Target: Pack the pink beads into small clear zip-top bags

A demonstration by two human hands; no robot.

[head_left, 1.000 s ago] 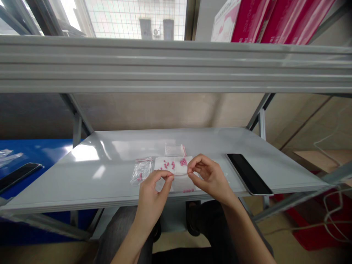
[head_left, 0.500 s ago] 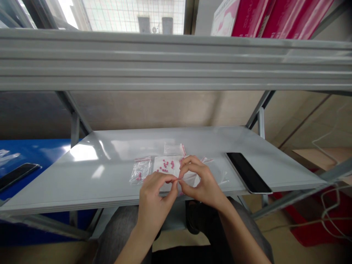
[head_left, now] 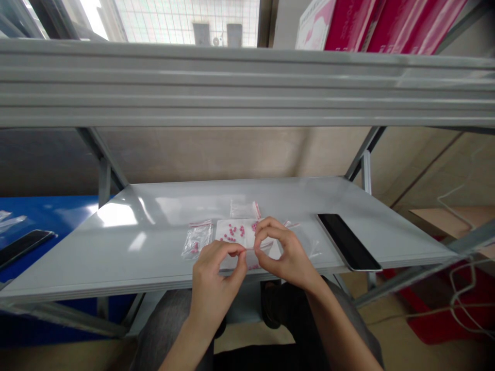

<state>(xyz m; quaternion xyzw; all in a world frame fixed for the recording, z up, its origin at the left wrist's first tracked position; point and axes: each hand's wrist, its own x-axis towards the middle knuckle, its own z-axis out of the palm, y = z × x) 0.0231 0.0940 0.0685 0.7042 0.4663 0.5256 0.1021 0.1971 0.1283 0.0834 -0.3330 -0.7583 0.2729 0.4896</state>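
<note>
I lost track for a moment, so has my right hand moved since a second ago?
Yes. Against the white table, your right hand has shifted left, toward your left hand, and slightly nearer the table's front edge.

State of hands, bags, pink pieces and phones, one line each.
Left hand: pinching the held bag's top strip
Right hand: pinching the same strip
Held bag: between the hands; seal open or shut, can't tell
Pink pieces: loose, scattered on the white sheet
Left bag: lying down, some pink pieces inside
Rear bag: lying down
Right phone: flat, screen dark
Left phone: screen dark
</note>
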